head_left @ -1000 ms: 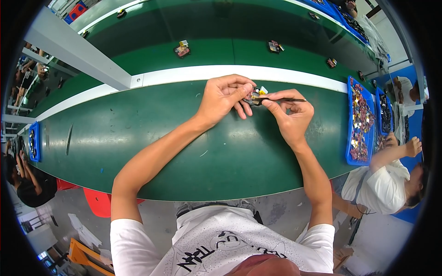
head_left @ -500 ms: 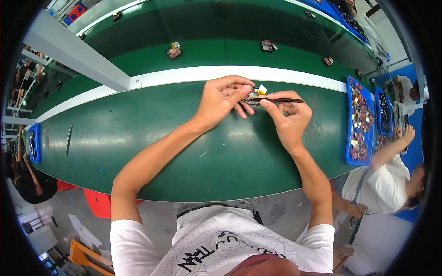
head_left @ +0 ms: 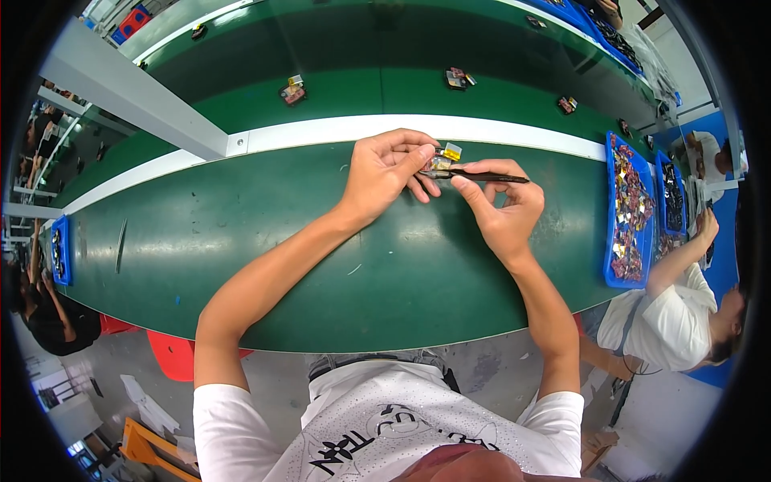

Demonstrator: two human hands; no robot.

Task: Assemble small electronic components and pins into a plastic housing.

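Note:
Above the green bench, my left hand is closed on a small electronic assembly, pinching it between thumb and fingers. A silver piece with a yellow band, like a small battery cell, sticks up from its far side. My right hand grips dark tweezers between thumb and fingers. Their tips point left and reach the assembly. Fingers hide part of the assembly, so I cannot tell exactly what the tips touch.
Beyond a white rail, a green conveyor belt carries several small assemblies. At the right stands a blue tray of small coloured parts, with another blue tray beside it. A co-worker sits there. A grey post rises at left.
The belt's assemblies have shifted left. The silver-and-yellow piece has tilted, and the tweezers have moved slightly, while both hands stay nearly in place. The co-worker's arm at right has moved a little.

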